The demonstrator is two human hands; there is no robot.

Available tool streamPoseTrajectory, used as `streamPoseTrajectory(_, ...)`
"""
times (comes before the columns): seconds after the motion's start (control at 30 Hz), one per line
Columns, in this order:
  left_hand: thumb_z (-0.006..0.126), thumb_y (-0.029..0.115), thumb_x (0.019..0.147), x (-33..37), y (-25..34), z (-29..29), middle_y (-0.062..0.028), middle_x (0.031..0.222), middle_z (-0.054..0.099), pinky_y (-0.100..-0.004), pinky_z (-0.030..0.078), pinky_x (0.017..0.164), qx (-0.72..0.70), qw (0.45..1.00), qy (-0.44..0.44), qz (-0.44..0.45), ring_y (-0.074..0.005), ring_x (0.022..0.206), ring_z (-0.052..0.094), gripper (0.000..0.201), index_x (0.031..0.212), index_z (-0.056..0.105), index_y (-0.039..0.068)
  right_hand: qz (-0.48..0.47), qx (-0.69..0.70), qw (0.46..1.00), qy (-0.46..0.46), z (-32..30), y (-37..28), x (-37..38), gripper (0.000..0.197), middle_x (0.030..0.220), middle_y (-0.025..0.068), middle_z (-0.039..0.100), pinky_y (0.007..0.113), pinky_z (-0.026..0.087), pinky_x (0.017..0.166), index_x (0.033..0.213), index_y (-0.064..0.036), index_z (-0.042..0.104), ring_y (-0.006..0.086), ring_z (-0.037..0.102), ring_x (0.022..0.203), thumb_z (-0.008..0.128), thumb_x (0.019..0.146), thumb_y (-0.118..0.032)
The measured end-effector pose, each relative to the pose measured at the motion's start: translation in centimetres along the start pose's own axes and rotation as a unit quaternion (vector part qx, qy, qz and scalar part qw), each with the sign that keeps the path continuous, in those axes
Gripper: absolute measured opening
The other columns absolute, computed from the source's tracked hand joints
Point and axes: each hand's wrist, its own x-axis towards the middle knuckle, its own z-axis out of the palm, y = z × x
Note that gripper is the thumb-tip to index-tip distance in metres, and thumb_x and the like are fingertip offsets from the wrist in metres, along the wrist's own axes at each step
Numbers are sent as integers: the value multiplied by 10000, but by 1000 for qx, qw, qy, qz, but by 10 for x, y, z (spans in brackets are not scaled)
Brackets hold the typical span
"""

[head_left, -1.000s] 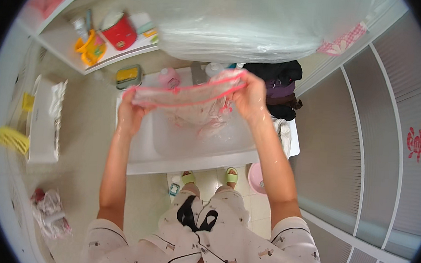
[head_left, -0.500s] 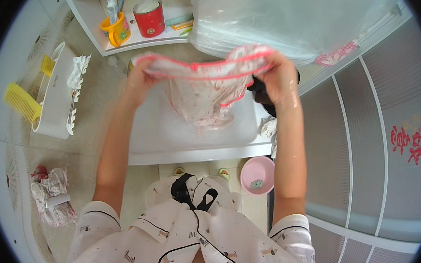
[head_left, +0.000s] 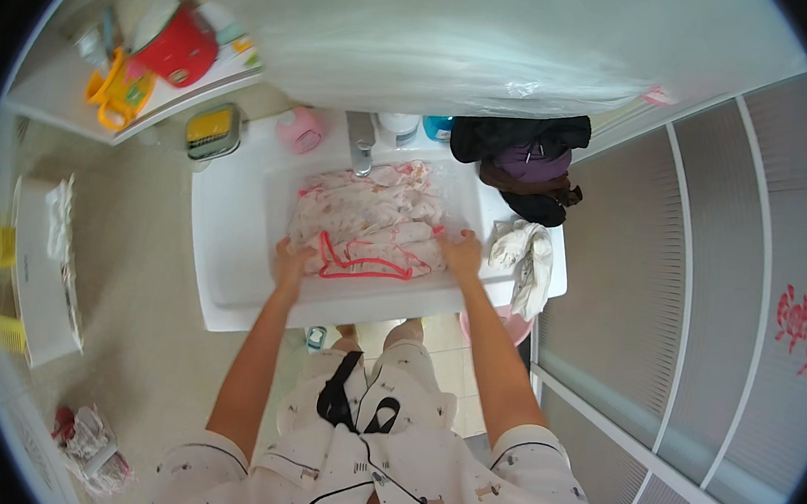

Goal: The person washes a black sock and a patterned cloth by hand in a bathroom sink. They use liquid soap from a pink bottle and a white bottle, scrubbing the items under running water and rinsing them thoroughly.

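A wet white garment (head_left: pixel 369 202) with a small print and pink-red trim lies spread and crumpled in the white sink (head_left: pixel 222 266). At its near left edge my left hand (head_left: pixel 293 262) has its fingers closed on the cloth. My right hand (head_left: pixel 461 255) pinches the right edge, close to a bit of the pink trim. One loop of trim lies loose on top of the cloth between my hands. Behind the garment stands the metal faucet (head_left: pixel 361 143).
A pink bottle (head_left: pixel 301 130) and a soap dish with a yellow bar (head_left: pixel 210 127) stand on the back-left rim. Dark clothes (head_left: pixel 525 157) and a white cloth (head_left: pixel 526 257) lie on the right rim. Plastic sheeting (head_left: pixel 457 48) hangs above. A pink basin (head_left: pixel 508 327) sits below.
Both hands have lowered the garment from in front of the shelf down into the sink, where it now lies spread. The view has shifted, showing the faucet and dark clothes.
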Motion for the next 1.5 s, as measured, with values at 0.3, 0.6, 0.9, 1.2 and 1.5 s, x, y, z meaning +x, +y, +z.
streamPoseTrajectory(0.3,763,391,779,-42,57,115,-159,1447,393,-614,441,954,-210,941,-75,-256,-390,1214,498,1131,1535,-66,246,-204,-174,952,-148,97,-34,6,670,1404,211,466,518,397,1051,1379,-57,459,403,467,1287,674,821,-358)
streamPoseTrajectory(0.6,611,423,909,-20,50,132,-128,1262,563,-564,469,995,-476,790,-276,-272,-340,1112,586,459,1227,541,101,-145,194,969,55,145,-69,-43,648,1300,290,510,532,459,948,1432,-45,387,471,558,1132,612,838,-170)
streamPoseTrajectory(0.9,542,348,939,-15,19,121,-150,1299,562,-551,430,1048,-460,823,-256,-213,-333,1176,569,452,1297,501,75,-260,107,959,46,97,-100,-89,235,814,178,664,485,525,648,822,-66,658,394,655,734,695,815,-298)
streamPoseTrajectory(1.2,631,387,837,-35,31,97,-139,1210,586,-532,471,968,-307,886,-181,-296,-328,1067,588,473,1186,560,76,-134,-171,972,91,91,-50,-40,606,1267,171,592,511,470,883,1194,-108,643,361,573,1144,671,799,-567)
streamPoseTrajectory(1.5,691,516,821,-9,38,82,-116,1238,576,-473,447,1006,-343,872,-133,-322,-328,1143,538,722,1358,485,81,3,138,984,109,155,-68,-12,687,1399,265,436,501,413,1024,1373,-22,443,410,460,1272,718,776,-222)
